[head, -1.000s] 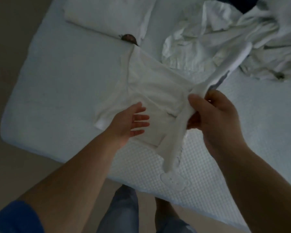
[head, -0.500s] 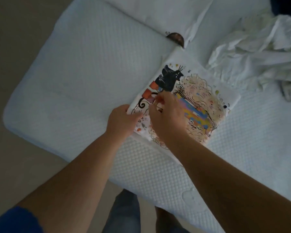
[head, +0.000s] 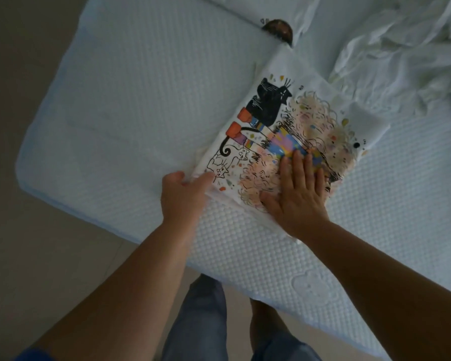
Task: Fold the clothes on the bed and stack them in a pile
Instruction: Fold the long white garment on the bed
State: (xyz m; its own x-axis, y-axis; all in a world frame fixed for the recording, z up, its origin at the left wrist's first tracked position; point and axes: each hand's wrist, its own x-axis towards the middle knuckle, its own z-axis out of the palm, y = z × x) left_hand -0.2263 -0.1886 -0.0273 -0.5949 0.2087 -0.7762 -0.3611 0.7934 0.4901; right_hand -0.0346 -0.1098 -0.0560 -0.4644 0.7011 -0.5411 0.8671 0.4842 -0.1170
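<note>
One printed shirt (head: pixel 284 131) lies folded, the right hand (head: pixel 297 194) spread flat on it, the left hand (head: pixel 185 196) pinching its edge, while a crumpled heap (head: pixel 401 56) waits unfolded.

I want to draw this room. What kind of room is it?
Probably a bedroom. There is a quilted white mattress, a folded cat-print shirt on it, and a heap of unfolded white clothes waiting beside it.
</note>
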